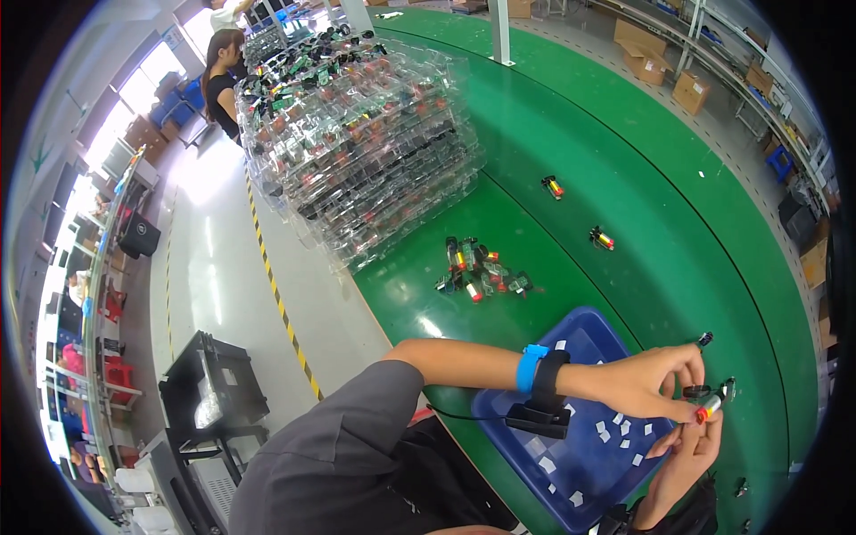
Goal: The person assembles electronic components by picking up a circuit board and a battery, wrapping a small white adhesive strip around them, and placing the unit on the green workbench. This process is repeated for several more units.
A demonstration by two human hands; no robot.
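A workshop floor edged with black-and-yellow tape is seen beside a long green work surface [571, 134], on which a tall stack of clear plastic trays [406, 201] is set, filled with small parts; a co-worker [223, 89] is seen beyond it. A loose pile of parts [473, 267] is left nearer, and a blue tray [584, 323] scattered with small white pieces [603, 428] is placed under the forearms. The small motor-like part [711, 407], silvery with a red and yellow band, is held up just past the right edge of the blue tray. It is pinched by the fingertips of the left hand [646, 383]; the fingers of the right hand [688, 459] are curled up to it from below, but whether they are closed on it cannot be told. The step in hand is judged to be close two-handed work on this one part, and for the next move a steady pinch by one hand seems called for while the other is re-set, with care for the thin fittings. No lettering can be read on the part or the white pieces; a pale mark is borne by a black bin [140, 235], too small to be made out
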